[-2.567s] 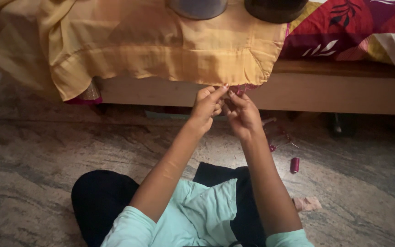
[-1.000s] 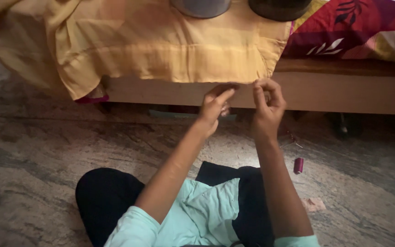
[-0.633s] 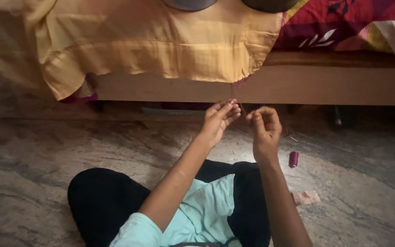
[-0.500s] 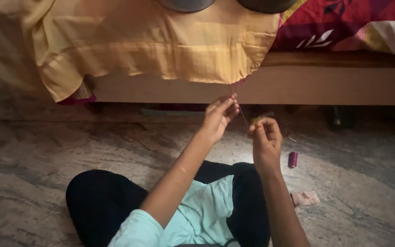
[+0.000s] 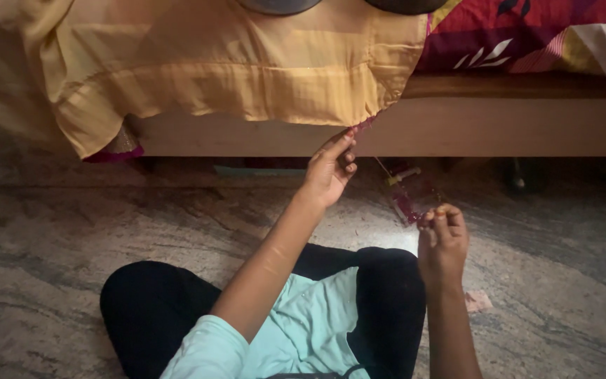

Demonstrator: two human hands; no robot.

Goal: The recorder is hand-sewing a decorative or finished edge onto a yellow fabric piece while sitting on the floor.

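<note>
A yellow cloth (image 5: 247, 70) hangs over the edge of a wooden bed (image 5: 513, 126). My left hand (image 5: 331, 168) pinches the lower hem of the cloth near its right corner. My right hand (image 5: 442, 238) is lower and to the right, fingers pinched shut on a thin thread (image 5: 387, 172) that runs up to the hem. Whether a needle is in those fingers is too small to tell. I sit cross-legged on the stone floor (image 5: 71, 238), in black trousers and a light teal top.
A red patterned bedcover (image 5: 527, 35) lies on the bed at right. Two dark round vessels (image 5: 282, 5) stand on the cloth at the top edge. A small plastic packet with red items (image 5: 407, 200) and a pink scrap (image 5: 478, 302) lie on the floor.
My right hand has moved down and to the right, away from the hem, drawing the thread out. My left hand has stayed at the hem of the cloth.
</note>
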